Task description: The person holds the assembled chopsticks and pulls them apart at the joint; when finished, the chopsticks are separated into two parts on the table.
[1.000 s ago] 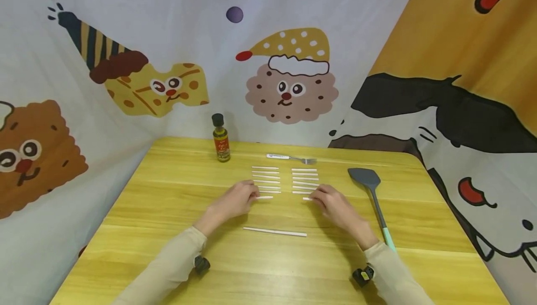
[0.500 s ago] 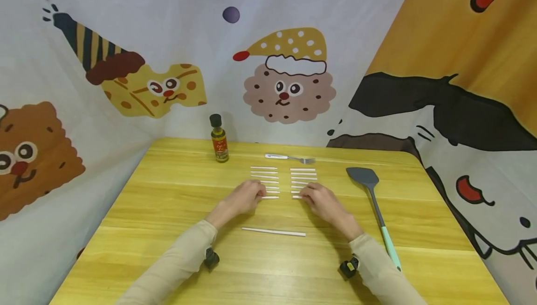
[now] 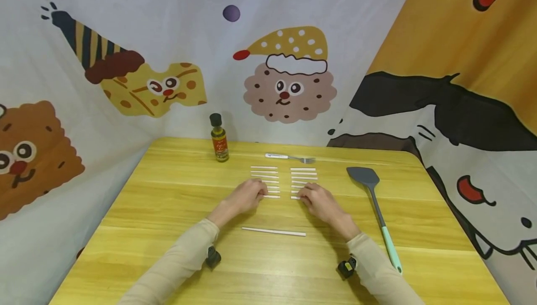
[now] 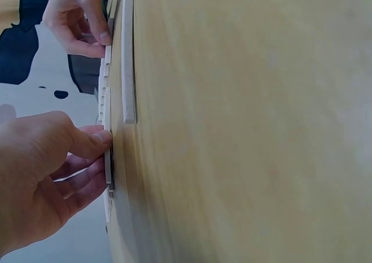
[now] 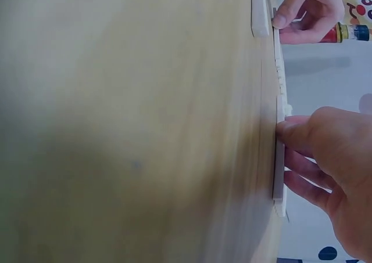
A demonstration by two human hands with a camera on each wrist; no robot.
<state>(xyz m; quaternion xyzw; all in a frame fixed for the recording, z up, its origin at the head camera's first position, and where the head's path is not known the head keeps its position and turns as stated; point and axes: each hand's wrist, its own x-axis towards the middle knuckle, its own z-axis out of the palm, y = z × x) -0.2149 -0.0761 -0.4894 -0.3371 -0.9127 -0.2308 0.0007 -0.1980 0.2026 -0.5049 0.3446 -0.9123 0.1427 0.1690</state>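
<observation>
My left hand (image 3: 247, 197) pinches a short white stick (image 3: 272, 197) between thumb and fingers, at the near end of a left column of short white sticks (image 3: 264, 167). Opposite it, my right hand (image 3: 320, 200) pinches another short white stick (image 3: 295, 197) at the near end of the right column (image 3: 303, 169). In the right wrist view this stick (image 5: 279, 182) shows a flat, square-edged side lying along the tabletop. A narrow gap separates the two held sticks. Closer to me lies one long white stick (image 3: 273, 232), tapering leftward like a chopstick.
Behind the columns lies a fork (image 3: 289, 157) with a white handle. A dark-capped bottle (image 3: 220, 144) stands at the back left. To the right is a grey spatula (image 3: 377, 202) with a mint handle. A printed cloth (image 3: 189, 25) hangs behind the wooden table (image 3: 168, 179).
Both hands have moved inward, bringing their short sticks toward each other and into line with the columns. Over the last half second they have shifted only slightly. The long stick has stayed put.
</observation>
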